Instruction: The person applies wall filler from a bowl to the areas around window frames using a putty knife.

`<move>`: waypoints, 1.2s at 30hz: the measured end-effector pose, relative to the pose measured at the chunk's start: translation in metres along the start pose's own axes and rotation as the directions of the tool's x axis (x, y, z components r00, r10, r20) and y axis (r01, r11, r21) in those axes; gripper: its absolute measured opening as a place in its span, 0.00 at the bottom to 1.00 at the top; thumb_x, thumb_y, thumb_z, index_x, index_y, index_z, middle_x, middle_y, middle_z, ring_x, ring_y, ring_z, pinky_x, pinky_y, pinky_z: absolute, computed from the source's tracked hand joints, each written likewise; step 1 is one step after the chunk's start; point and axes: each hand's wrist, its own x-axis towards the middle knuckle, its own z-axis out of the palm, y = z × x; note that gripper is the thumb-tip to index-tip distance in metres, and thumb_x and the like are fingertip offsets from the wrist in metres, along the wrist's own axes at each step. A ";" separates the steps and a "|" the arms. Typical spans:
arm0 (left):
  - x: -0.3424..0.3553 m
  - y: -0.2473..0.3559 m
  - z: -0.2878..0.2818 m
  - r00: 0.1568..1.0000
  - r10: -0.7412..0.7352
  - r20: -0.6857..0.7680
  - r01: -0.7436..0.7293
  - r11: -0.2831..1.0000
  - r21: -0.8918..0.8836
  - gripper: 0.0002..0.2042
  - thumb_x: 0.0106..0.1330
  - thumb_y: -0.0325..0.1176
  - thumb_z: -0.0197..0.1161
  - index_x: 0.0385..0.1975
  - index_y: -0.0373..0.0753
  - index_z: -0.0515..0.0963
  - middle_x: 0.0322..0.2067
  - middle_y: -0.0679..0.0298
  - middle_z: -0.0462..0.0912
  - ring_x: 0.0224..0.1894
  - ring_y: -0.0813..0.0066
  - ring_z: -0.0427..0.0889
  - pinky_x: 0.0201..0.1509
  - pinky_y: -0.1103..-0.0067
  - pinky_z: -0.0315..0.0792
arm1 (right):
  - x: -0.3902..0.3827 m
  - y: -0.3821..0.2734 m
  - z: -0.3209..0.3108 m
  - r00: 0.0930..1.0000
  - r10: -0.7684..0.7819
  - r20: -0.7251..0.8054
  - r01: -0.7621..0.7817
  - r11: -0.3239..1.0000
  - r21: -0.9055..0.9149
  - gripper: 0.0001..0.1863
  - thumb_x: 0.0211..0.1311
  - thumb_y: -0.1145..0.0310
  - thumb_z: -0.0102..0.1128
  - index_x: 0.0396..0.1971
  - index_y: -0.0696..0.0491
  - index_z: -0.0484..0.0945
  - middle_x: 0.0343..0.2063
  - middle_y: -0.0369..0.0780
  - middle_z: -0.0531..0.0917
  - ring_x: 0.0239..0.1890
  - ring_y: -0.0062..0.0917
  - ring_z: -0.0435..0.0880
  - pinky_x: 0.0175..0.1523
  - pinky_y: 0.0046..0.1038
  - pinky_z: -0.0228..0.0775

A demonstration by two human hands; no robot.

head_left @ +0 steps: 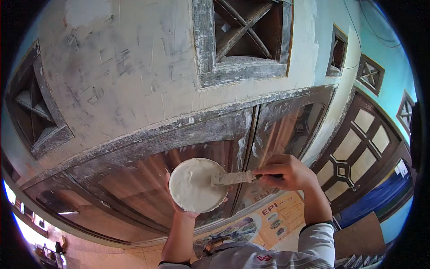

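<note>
Evidently your right hand (291,172) is curled firmly round the grip end of a putty knife (235,178), blade coated and crossing the tub's right rim, probably so drips fall inward. Whether the tip touches the white paste (195,186) I cannot tell. Your left hand (187,214) cups the tub (197,211) from its near and left sides, presumably to steady it mouth-up. Farther out: glazed wooden doors (134,184), then the smeared wall (134,67) round a cross-barred frame (242,77).
</note>
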 end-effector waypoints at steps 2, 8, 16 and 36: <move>-0.002 0.003 0.001 0.999 -0.028 0.022 0.028 1.000 0.013 0.46 0.62 0.76 0.46 0.69 0.44 0.65 0.67 0.46 0.67 0.62 0.29 0.69 0.52 0.28 0.67 | -0.001 -0.002 -0.001 0.996 0.090 -0.014 -0.087 0.988 0.128 0.10 0.67 0.65 0.65 0.43 0.52 0.87 0.25 0.39 0.85 0.25 0.29 0.83 0.31 0.33 0.73; -0.001 0.004 0.020 0.993 -0.077 0.086 0.075 0.997 0.029 0.47 0.60 0.77 0.48 0.70 0.44 0.64 0.68 0.43 0.65 0.59 0.20 0.69 0.51 0.27 0.67 | -0.017 0.006 -0.003 0.851 0.443 0.281 -0.523 0.756 0.393 0.25 0.79 0.52 0.48 0.29 0.57 0.80 0.20 0.35 0.82 0.24 0.15 0.78 0.29 0.23 0.71; 0.005 0.002 0.030 0.987 -0.112 0.116 0.119 0.992 -0.049 0.47 0.62 0.76 0.46 0.73 0.46 0.61 0.71 0.41 0.59 0.61 0.09 0.59 0.53 0.24 0.62 | -0.011 -0.008 0.006 0.963 0.269 -0.029 -0.247 0.916 0.316 0.13 0.70 0.63 0.63 0.46 0.56 0.83 0.30 0.39 0.84 0.29 0.23 0.80 0.34 0.29 0.73; 0.074 -0.023 0.063 0.928 -0.234 0.291 0.235 0.971 0.033 0.52 0.56 0.78 0.53 0.73 0.43 0.58 0.71 0.39 0.58 0.62 0.12 0.60 0.56 0.26 0.63 | -0.024 0.015 -0.001 0.917 0.097 -0.387 -0.162 0.977 -0.139 0.29 0.57 0.82 0.65 0.60 0.52 0.72 0.44 0.45 0.77 0.46 0.42 0.77 0.48 0.36 0.73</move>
